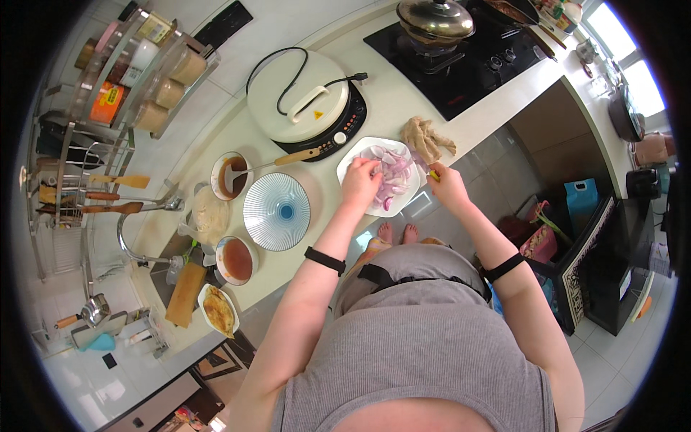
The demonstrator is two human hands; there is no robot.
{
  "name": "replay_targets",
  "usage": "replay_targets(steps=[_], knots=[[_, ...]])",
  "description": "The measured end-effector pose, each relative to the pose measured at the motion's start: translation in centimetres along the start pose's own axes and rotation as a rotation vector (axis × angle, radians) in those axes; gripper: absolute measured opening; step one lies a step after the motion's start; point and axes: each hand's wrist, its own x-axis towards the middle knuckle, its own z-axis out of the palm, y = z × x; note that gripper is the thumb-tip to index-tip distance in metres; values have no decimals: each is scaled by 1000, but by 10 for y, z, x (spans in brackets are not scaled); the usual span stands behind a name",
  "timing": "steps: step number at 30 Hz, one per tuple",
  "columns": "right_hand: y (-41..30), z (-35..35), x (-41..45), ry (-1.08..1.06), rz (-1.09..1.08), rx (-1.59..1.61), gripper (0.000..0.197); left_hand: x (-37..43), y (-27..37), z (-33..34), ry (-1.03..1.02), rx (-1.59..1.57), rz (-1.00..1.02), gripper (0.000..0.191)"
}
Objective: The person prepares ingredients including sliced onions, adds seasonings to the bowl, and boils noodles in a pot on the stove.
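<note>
A white plate [348, 154] near the counter's front edge holds sliced purple onion [394, 170]. My left hand [360, 182] is over the plate's left part, its fingers bent at the onion; whether they pinch a piece is hidden. Just right of the plate, my right hand [449, 186] grips a small yellow object [434, 175], perhaps a knife handle; the rest of it cannot be made out. A crumpled tan cloth [424, 137] lies on the counter above my right hand. To the left of the plate stands a blue-and-white striped bowl [277, 211].
A white electric pan [299, 97] with its cord on the lid stands behind the plate. Bowls of brown sauce [233, 175] and reddish liquid [237, 260] are at left, by a plated flatbread [218, 313]. A lidded pot [436, 24] sits on the black hob [459, 81].
</note>
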Motion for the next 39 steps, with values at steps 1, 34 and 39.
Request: replay_targets(steps=[1, 34, 39], knots=[[8, 1, 0, 5, -53, -67, 25, 4, 10, 6, -83, 50, 19, 32], [-17, 30, 7, -4, -168, -73, 28, 7, -18, -17, -108, -98, -329, 32], [-15, 35, 9, 105, -89, -91, 27, 0, -21, -21, 82, 228, -214, 56]])
